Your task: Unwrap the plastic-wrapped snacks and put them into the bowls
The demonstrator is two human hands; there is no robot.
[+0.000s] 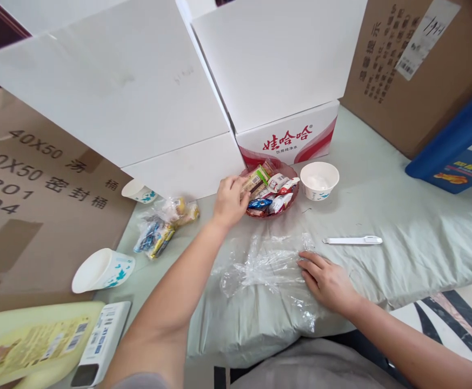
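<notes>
A: Biggest first, what's there?

B: Pale green pillow across the middle, everything sits on it. White cartons stand behind, one w/ red print; brown cardboard at both sides.

A: Hands?

B: Left hand is out at the near-left rim of the red bowl, fingers curled onto a snack packet at the bowl's edge (can't tell if it's truly pinched or just touched). The bowl's full of wrapped snacks and stands just in front of the printed carton. Right hand lies flat, fingers spread, pressing the right edge of a crumpled clear plastic bag on the pillow, close to the body.

A: Smaller bits?

B: White paper cup upright just right of the bowl. Another cup tipped on its side far left. A second bag of snacks left of the left hand. White pen-like tool lying between the upright cup and the right hand.
</notes>
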